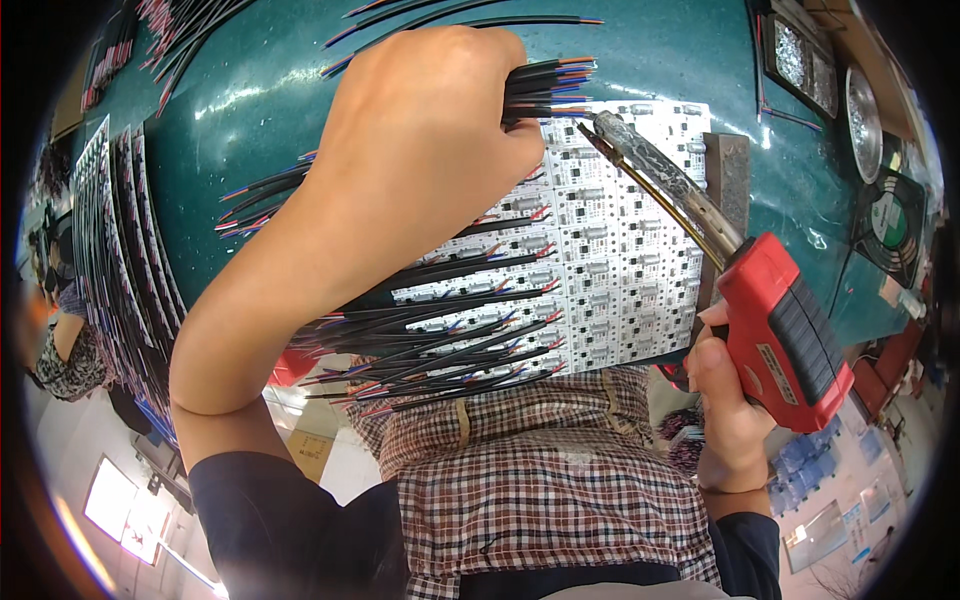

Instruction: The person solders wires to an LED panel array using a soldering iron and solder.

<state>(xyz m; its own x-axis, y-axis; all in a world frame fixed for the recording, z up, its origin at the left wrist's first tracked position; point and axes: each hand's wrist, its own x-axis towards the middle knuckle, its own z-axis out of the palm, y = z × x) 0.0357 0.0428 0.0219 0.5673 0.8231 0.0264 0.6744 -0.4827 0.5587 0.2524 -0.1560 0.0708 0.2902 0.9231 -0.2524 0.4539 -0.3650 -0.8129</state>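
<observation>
My left hand [440, 120] is closed round a bundle of black cables [548, 88], whose stripped orange, blue and dark wire ends point right. My right hand [725, 395] grips a red soldering gun [785, 330] by its handle. From the gun, the long iron barrel and a thin brass-coloured feed tube reach up and left, with the tip just beside the wire ends; whether they touch cannot be made out. Below lies a white circuit board panel [630, 260] with rows of small components. Several black cables [450, 350] stretch across its left part, their red and blue ends on the board.
A metal bar [728, 185] sits along the panel's right edge. Boards with cables [120, 220] stand at the left. Loose cables [480, 20] lie at the back of the green bench. At the right are a tray of shiny scraps [800, 55], a metal bowl [862, 125] and a fan [890, 222].
</observation>
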